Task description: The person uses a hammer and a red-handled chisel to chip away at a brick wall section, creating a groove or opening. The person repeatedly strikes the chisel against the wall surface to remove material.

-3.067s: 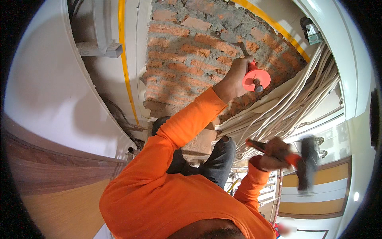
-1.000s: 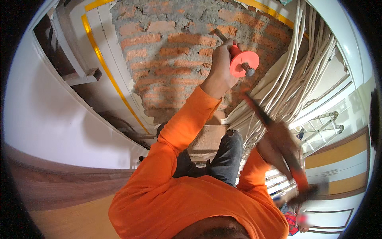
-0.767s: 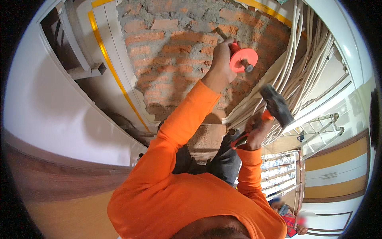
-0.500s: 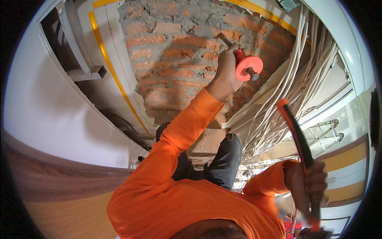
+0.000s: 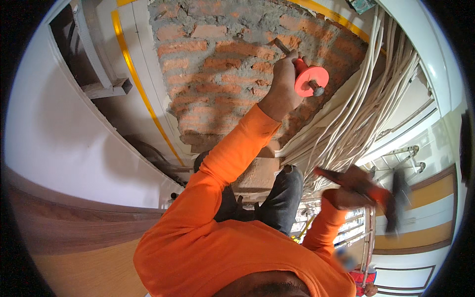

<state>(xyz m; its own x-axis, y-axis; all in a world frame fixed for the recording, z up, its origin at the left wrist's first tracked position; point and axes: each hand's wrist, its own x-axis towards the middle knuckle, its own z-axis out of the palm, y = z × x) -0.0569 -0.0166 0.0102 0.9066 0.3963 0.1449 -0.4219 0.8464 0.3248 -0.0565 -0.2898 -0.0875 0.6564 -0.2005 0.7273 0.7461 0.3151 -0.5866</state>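
My left hand (image 5: 284, 84) is closed around the grip of a chisel with a round red hand guard (image 5: 312, 78). The chisel's flat blade (image 5: 282, 46) points away from me and reaches the rough brick wall (image 5: 217, 91), where orange bricks show between grey mortar. Its metal striking end sticks out of the guard toward my right. Lower down on the right, my right hand (image 5: 349, 190) grips a hammer (image 5: 378, 195) with a black and orange handle. The hammer's head is smeared by motion and is well apart from the chisel.
A thick bundle of white cables (image 5: 346, 123) runs along the right of the brickwork. Yellow strips (image 5: 134, 74) border the exposed patch. A metal channel (image 5: 106, 89) juts in at left. A ladder (image 5: 403, 161) stands at right; part of another person (image 5: 363, 279) shows below.
My right hand has risen and moved a little left, and the hammer has swung from upright to nearly level, its head coming up at right. The chisel has barely shifted.
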